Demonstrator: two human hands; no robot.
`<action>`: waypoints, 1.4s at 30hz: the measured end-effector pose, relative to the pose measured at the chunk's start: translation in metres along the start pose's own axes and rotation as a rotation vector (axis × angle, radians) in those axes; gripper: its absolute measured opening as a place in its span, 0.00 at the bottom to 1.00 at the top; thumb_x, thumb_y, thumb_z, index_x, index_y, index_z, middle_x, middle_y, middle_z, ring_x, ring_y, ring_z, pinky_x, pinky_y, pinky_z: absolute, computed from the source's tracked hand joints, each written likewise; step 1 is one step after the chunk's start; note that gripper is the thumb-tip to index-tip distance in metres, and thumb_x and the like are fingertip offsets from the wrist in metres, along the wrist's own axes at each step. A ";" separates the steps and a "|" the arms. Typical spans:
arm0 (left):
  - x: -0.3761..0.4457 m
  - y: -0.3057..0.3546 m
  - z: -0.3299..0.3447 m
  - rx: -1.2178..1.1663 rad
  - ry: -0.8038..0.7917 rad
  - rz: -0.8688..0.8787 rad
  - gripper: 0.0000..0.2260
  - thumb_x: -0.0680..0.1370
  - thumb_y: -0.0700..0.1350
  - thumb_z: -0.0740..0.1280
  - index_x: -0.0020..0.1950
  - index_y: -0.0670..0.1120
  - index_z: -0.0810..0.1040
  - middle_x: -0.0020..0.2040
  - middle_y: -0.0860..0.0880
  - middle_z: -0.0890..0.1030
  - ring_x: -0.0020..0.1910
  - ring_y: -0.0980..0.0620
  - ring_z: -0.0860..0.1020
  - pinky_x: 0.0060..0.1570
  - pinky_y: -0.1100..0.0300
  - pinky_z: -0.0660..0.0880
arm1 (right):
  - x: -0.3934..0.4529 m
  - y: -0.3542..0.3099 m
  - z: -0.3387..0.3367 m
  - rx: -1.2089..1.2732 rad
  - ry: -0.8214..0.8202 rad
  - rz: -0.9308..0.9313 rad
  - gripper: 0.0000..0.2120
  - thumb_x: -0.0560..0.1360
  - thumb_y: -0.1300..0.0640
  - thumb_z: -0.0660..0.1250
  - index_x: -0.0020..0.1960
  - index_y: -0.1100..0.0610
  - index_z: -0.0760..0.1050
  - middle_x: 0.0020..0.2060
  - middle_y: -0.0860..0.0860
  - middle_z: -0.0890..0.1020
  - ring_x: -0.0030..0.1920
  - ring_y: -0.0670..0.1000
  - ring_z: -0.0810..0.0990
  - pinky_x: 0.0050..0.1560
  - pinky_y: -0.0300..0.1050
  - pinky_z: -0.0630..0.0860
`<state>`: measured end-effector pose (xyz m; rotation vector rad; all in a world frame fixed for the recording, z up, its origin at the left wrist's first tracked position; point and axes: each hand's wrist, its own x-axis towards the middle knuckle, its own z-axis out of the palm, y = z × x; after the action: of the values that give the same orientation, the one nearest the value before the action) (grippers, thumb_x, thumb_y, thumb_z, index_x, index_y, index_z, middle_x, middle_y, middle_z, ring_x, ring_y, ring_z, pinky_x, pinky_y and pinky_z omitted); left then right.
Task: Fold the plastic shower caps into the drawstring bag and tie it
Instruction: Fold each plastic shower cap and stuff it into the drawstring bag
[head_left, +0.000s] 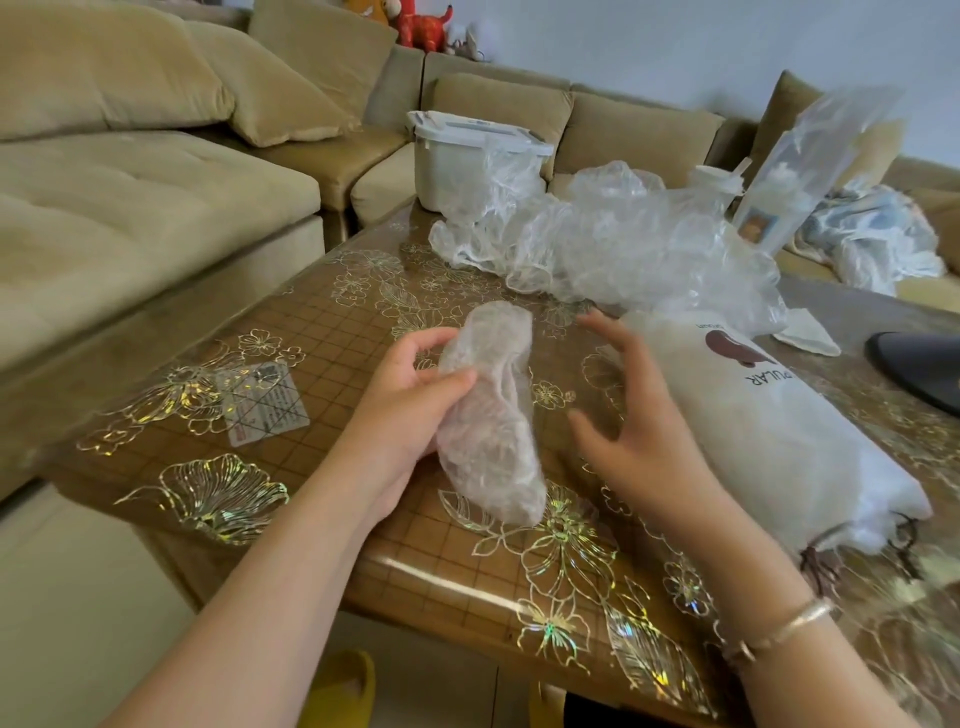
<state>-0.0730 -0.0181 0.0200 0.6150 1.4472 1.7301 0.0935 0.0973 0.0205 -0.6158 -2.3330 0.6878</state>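
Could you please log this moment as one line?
left hand: grips folded shower cap | right hand: open | drawstring bag: on table

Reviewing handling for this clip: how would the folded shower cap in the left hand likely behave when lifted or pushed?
Probably floppy: the folded shower cap sags below the left hand. Likely very light, being thin crinkled film. It may spring open if released.

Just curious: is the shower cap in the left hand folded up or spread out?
Folded up. The shower cap is a compact bundle, pinched by the left hand.
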 end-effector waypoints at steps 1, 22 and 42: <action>0.002 -0.002 0.000 -0.017 0.025 0.004 0.17 0.78 0.39 0.68 0.64 0.54 0.74 0.54 0.46 0.83 0.49 0.48 0.84 0.42 0.54 0.80 | -0.004 -0.001 0.004 -0.087 -0.060 -0.060 0.32 0.75 0.58 0.71 0.72 0.42 0.60 0.76 0.40 0.60 0.78 0.44 0.52 0.78 0.55 0.54; -0.003 -0.015 -0.006 1.005 -0.055 0.386 0.04 0.75 0.46 0.73 0.48 0.54 0.82 0.47 0.60 0.76 0.42 0.61 0.74 0.42 0.67 0.70 | -0.006 -0.011 0.012 -0.080 -0.306 -0.061 0.08 0.74 0.49 0.67 0.47 0.52 0.81 0.42 0.45 0.82 0.49 0.45 0.75 0.51 0.44 0.72; 0.008 -0.017 0.000 0.758 0.223 0.195 0.10 0.78 0.45 0.68 0.58 0.51 0.74 0.43 0.52 0.82 0.42 0.60 0.77 0.35 0.69 0.67 | 0.026 -0.019 0.053 -0.313 -0.075 0.223 0.12 0.76 0.53 0.68 0.51 0.54 0.66 0.44 0.48 0.74 0.43 0.50 0.74 0.42 0.45 0.72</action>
<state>-0.0730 -0.0105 0.0024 0.9999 2.2885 1.3798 0.0349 0.0809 0.0073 -1.0170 -2.4877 0.4490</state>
